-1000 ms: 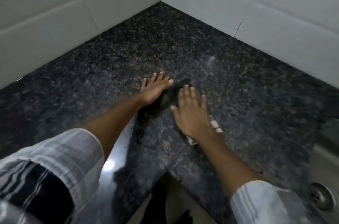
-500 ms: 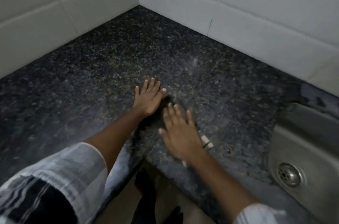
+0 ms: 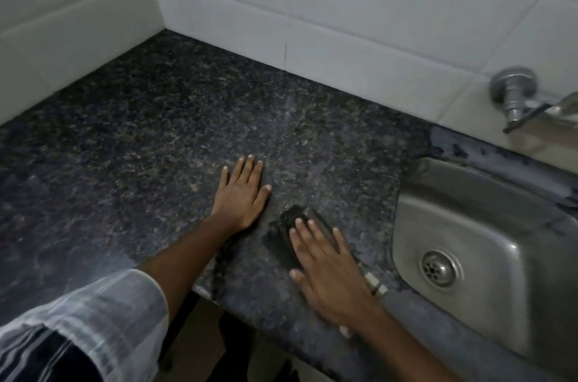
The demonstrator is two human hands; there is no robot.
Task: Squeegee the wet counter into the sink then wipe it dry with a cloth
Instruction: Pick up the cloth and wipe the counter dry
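right hand [image 3: 331,275]: flat, fingers spread, pressing on dark cloth [image 3: 292,225] | cloth: on counter [image 3: 140,144], under and ahead of right fingers, near sink [image 3: 488,225] | left hand [image 3: 242,194]: open, palm flat on counter, just left of cloth

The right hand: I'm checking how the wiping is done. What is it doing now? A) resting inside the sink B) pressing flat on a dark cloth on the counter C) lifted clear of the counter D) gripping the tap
B: the right hand lies palm down, fingers spread, on the dark cloth on the granite counter, left of the sink and well below the tap.
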